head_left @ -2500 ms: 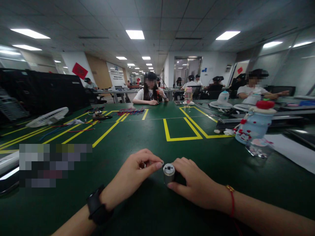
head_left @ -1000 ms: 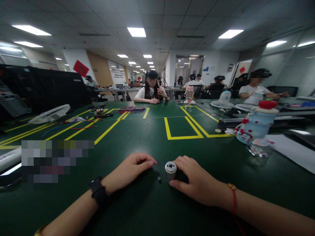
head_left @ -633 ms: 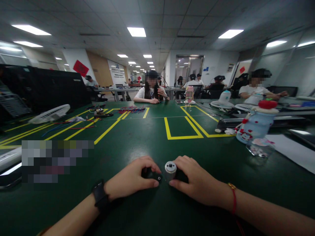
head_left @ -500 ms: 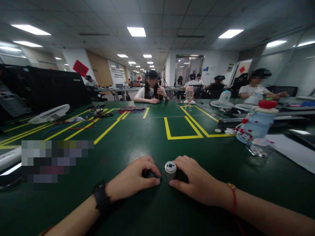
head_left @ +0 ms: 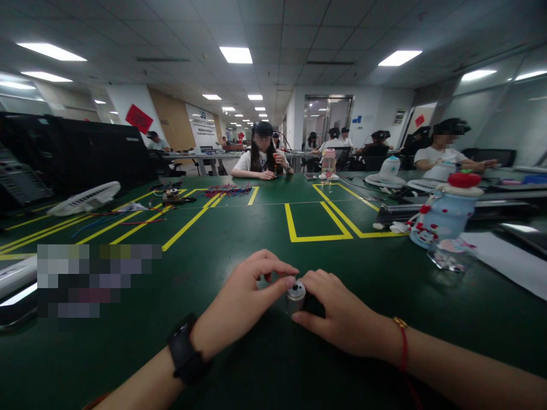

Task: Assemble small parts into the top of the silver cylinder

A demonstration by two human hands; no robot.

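Metal cylinder (head_left: 295,303), likely weighty, stiff: grip its sides. Right fingers (head_left: 306,320) clamp it from three o'clock; left fingers (head_left: 277,266), at eleven, pinch unclear.

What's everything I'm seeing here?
Upright metal cylinder: one, silver, centre foreground
Flat tabletop: one, green, foreground
Tape strips: several, yellow, on tabletop
Thin wires: many, red and blue, left
Red-lidded bottle: one, light blue, right
Clear bottle: one, pink-topped, background
Paper sheet: one, white, right
Slatted fans: three, white, both sides
Boxy case: one, black, left
People: several, white or dark clothing, background
Left hand: one, black wristband, at cylinder's top
Right hand: one, red bracelet, gripping cylinder
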